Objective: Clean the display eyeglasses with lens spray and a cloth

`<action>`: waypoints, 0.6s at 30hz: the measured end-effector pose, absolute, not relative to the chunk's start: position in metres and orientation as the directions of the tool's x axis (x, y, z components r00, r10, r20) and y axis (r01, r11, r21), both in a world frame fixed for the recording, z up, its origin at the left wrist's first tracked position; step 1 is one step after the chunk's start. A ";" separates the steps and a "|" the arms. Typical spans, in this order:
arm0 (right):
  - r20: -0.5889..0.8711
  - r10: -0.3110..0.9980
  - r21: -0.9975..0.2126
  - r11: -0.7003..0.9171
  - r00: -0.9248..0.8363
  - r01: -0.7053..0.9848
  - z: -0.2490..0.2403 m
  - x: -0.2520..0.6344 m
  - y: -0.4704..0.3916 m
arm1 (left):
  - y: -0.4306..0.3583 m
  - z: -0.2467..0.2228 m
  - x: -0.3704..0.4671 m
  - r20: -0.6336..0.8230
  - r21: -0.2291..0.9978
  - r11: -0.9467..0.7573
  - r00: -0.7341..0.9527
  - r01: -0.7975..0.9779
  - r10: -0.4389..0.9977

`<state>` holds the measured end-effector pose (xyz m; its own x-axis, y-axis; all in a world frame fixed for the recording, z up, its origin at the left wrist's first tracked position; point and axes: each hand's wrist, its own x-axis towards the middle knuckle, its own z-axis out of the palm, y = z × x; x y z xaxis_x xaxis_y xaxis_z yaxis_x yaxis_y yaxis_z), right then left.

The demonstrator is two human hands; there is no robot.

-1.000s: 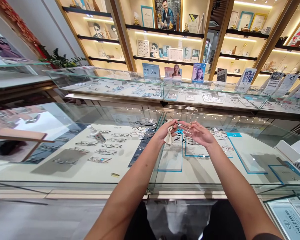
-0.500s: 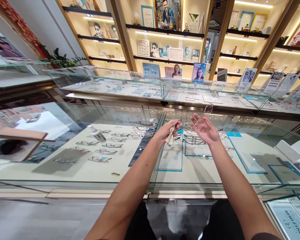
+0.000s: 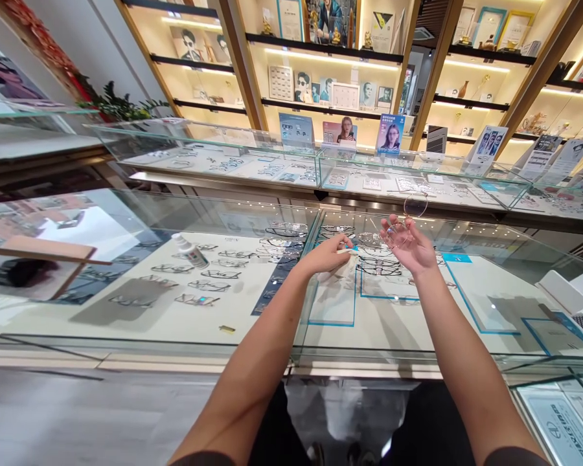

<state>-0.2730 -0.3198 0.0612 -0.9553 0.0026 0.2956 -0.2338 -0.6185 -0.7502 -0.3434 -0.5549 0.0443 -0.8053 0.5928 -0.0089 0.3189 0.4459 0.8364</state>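
Observation:
My right hand (image 3: 411, 249) is raised palm up over the glass counter, its fingers closed on a pair of thin-rimmed glasses (image 3: 415, 206); one round clear lens stands above the fingertips. To its left, my left hand (image 3: 331, 254) pinches a pale cloth (image 3: 347, 266), which hangs below the fingers over the glass. The two hands are apart. Under the glass top, rows of eyeglasses (image 3: 379, 266) lie beneath and around both hands.
A white spray bottle (image 3: 190, 251) stands on the counter at the left, near a wooden-framed mirror (image 3: 34, 272). White boxes (image 3: 571, 291) sit at the right edge. Behind is a second glass display case (image 3: 252, 145) with upright cards, then lit shelves.
My hands have moved apart, and the glasses are now held only in my right hand, turned more upright. The cloth hangs lower from my left hand. The view has shifted slightly.

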 end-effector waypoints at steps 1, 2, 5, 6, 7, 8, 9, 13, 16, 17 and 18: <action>0.295 0.000 -0.750 -0.619 -0.955 -0.232 0.061 -0.273 -0.319 | -0.554 0.046 -0.342 -0.019 0.830 0.449 -0.790 0.329 0.613; 0.295 -0.003 -0.750 -0.621 -0.955 -0.230 0.061 -0.274 -0.319 | -0.553 0.047 -0.341 -0.026 0.825 0.449 -0.771 0.343 0.637; 0.300 -0.006 -0.751 -0.617 -0.954 -0.233 0.060 -0.276 -0.315 | -0.556 0.052 -0.335 0.018 0.808 0.431 -0.749 0.401 0.663; 0.303 -0.004 -0.754 -0.612 -0.953 -0.237 0.059 -0.277 -0.313 | -0.560 0.053 -0.333 0.073 0.801 0.428 -0.778 0.418 0.624; 0.305 -0.002 -0.758 -0.605 -0.952 -0.242 0.059 -0.278 -0.311 | -0.565 0.054 -0.332 0.154 0.794 0.430 -0.826 0.431 0.543; 0.307 0.000 -0.764 -0.597 -0.952 -0.246 0.059 -0.278 -0.309 | -0.572 0.056 -0.330 0.255 0.786 0.435 -0.871 0.440 0.420; 0.307 0.003 -0.769 -0.589 -0.952 -0.250 0.058 -0.279 -0.307 | -0.581 0.057 -0.329 0.364 0.776 0.446 -0.894 0.446 0.259; 0.314 0.007 -0.779 -0.570 -0.949 -0.262 0.059 -0.281 -0.300 | -0.635 0.059 -0.332 0.678 0.719 0.552 -0.601 0.422 -0.424; 0.322 0.001 -0.771 -0.579 -0.947 -0.263 0.061 -0.281 -0.300 | -0.686 0.053 -0.342 0.674 0.739 0.591 -0.356 0.324 -0.647; 0.322 0.001 -0.768 -0.584 -0.947 -0.262 0.062 -0.281 -0.300 | -0.703 0.048 -0.347 0.644 0.765 0.570 -0.374 0.300 -0.667; 0.319 0.004 -0.766 -0.587 -0.948 -0.260 0.062 -0.281 -0.301 | -0.719 0.042 -0.352 0.595 0.802 0.531 -0.431 0.272 -0.678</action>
<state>-0.2808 -0.3006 0.0624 -0.9478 0.0039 0.3190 -0.2603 -0.5873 -0.7663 -0.3523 -0.7192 0.0418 -0.4309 -0.6783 0.5952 0.2719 0.5313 0.8023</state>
